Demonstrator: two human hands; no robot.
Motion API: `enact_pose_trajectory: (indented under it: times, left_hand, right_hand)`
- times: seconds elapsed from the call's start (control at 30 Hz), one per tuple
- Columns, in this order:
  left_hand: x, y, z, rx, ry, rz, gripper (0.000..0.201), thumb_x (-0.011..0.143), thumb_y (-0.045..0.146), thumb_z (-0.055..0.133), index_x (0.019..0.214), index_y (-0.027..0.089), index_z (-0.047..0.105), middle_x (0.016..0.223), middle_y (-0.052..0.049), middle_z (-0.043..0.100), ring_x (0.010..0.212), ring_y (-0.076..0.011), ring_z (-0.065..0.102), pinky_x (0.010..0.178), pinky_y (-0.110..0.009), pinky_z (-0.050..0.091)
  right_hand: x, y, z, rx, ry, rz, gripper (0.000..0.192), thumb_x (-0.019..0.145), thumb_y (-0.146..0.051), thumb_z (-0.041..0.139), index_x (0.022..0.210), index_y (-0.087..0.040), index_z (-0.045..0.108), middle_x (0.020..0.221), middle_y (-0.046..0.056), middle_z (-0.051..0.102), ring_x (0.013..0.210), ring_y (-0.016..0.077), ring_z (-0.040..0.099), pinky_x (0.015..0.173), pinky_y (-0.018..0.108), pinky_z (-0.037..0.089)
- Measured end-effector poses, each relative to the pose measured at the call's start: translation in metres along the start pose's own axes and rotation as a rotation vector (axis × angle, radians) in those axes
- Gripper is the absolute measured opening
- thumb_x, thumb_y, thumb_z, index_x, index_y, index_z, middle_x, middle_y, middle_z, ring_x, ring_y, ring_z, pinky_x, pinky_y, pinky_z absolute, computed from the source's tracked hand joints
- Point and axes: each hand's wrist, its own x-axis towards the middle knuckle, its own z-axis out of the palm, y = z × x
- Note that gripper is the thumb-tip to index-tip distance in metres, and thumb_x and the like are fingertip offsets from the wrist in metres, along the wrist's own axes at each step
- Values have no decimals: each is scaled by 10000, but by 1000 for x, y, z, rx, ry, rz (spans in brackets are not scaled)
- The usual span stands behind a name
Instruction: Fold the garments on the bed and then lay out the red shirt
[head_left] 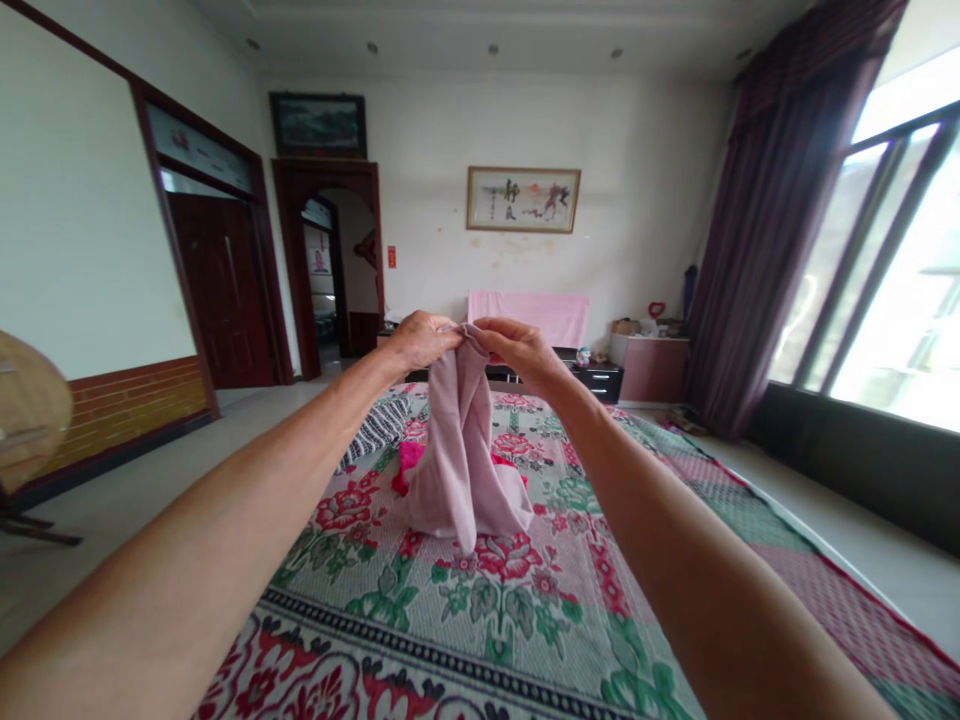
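Observation:
A pale pink garment [457,450] hangs from both hands, its lower part spreading onto the bed. What kind of garment it is, I cannot tell. My left hand [424,338] pinches its bunched top edge from the left. From the right, my right hand [521,345] grips the same edge, the two hands almost touching. Behind the garment, bright pink-red cloth [409,462] shows on either side, mostly hidden. To its left lies a black-and-white patterned cloth [379,430] on the bed.
A floral bedspread [495,590] covers the bed in front of me. Beyond it stand a low dark cabinet [600,382], a pink cloth cover [529,318] and a side cabinet [651,368]. A round wooden board [30,410] is at far left, a curtained window [885,260] at right.

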Motion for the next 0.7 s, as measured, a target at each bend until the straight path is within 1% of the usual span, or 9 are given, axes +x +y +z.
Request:
enact_pose_trajectory:
  times: [0.07,0.13,0.23,0.33,0.4,0.5,0.6,0.63,0.7]
  left_hand:
    - [3,-2,-2,-77,116,13,207,704,336,625,707,134,671,603,15,605,607,-125,539,539,-215,408]
    - [7,0,-6,-227,255,44,239,742,375,626,770,141,664,668,-1,641,647,-131,571,590,-227,452]
    - [17,10,-16,-379,362,92,252,787,399,623,780,147,631,693,-10,640,692,-133,604,636,-232,484]
    - [28,19,-26,-425,405,148,222,808,364,621,769,145,612,694,3,620,736,-128,617,649,-214,483]
    - [34,21,-29,-441,435,181,203,817,341,614,773,143,610,698,11,615,758,-124,620,651,-202,476]
    - [38,19,-29,-439,454,201,190,824,327,606,772,144,611,691,18,608,753,-115,620,648,-196,466]
    - [37,15,-28,-434,447,203,181,824,326,613,777,152,610,699,20,615,728,-107,608,648,-205,460]
    - [36,14,-30,-435,455,201,179,827,326,612,780,153,607,705,22,619,720,-102,598,648,-206,456]
    - [35,11,-36,-426,519,184,169,847,309,594,787,152,595,712,34,619,702,-84,568,639,-202,439]
  right_hand:
    - [-21,23,-7,20,-16,145,303,718,-386,614,940,-210,721,810,8,683,677,97,570,586,203,448]
    - [-45,49,-11,-85,-23,303,229,676,-313,618,829,-186,731,686,-8,659,611,100,553,519,192,417]
    - [-77,82,-11,-157,-249,400,173,628,-197,586,732,-187,723,628,-34,650,582,101,539,496,184,404]
    - [-96,95,-4,-48,-491,525,248,600,-172,592,813,-198,717,651,-39,663,556,95,548,469,171,400]
    - [-103,95,6,60,-588,586,297,606,-188,608,888,-197,702,620,-43,641,518,86,540,444,161,384]
    - [-112,94,29,183,-611,597,267,622,-206,617,880,-195,684,542,-65,572,443,64,471,401,154,327]
    - [-120,96,49,187,-615,579,108,655,-257,619,720,-185,667,486,-65,522,414,56,415,388,162,289]
    - [-121,97,52,161,-606,569,104,665,-278,617,667,-181,655,471,-61,512,410,56,406,389,166,284]
    - [-117,100,50,97,-501,547,176,676,-325,608,585,-175,622,436,-56,483,395,58,379,386,177,264]
